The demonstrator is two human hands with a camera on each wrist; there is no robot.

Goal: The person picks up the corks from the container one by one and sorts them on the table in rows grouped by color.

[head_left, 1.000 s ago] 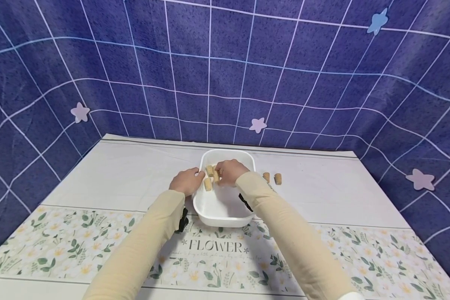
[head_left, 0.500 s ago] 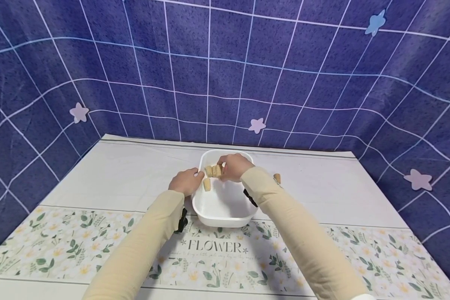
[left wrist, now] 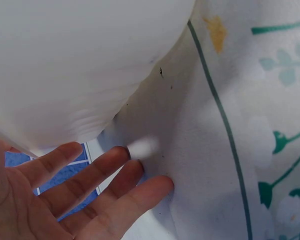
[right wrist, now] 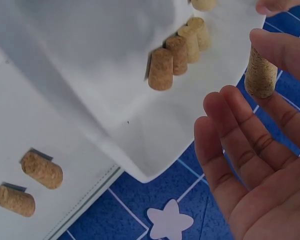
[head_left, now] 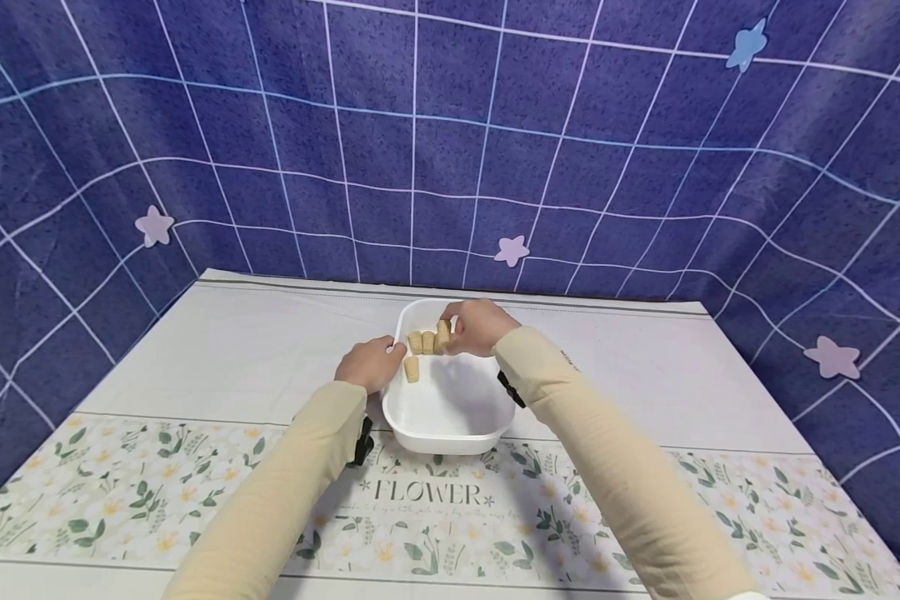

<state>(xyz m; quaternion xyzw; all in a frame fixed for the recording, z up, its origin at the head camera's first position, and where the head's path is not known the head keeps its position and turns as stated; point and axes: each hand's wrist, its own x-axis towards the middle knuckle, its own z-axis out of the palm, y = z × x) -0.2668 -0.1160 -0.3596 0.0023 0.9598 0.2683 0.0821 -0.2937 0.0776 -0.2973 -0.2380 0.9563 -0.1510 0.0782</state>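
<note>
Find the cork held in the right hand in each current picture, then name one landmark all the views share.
Head: cork just below centre, in the right hand.
Left wrist: not visible.
Right wrist: cork at upper right.
Shared landmark: the white tub.

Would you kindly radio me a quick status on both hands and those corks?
Right hand pinching one cork. Left hand at left edge of white tub. Five other corks in tub, two corks outside. No obstruction visible.

Tub [head_left: 450, 408]: near end open
Far end is obstructed by corks [head_left: 427, 342] and right hand [head_left: 482, 327]; left rim, by left hand [head_left: 371, 364].
</note>
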